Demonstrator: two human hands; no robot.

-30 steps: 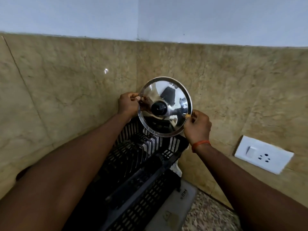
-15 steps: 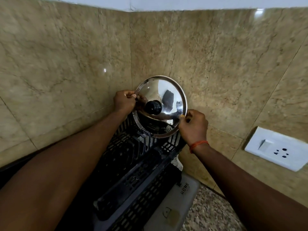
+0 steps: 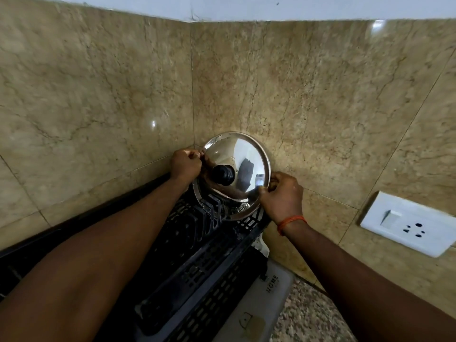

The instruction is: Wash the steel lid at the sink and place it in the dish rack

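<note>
Brown tiled walls (image 3: 320,95) met in a corner behind the black dish rack (image 3: 197,255). At the rack's far end, the shiny steel lid (image 3: 243,156) stood on edge between its prongs, black knob (image 3: 223,174) facing out. Left hand (image 3: 186,164) and right hand (image 3: 281,196) each pinched the lid's rim.

The beige marble-tiled wall corner (image 3: 320,95) closes off the space just behind the round steel lid (image 3: 241,156). Below, upright prongs of the black plastic dish rack (image 3: 197,255) bar my way down. My left hand (image 3: 186,164) and right hand (image 3: 281,196) take up the lid's two sides. Open air lies above it.
</note>
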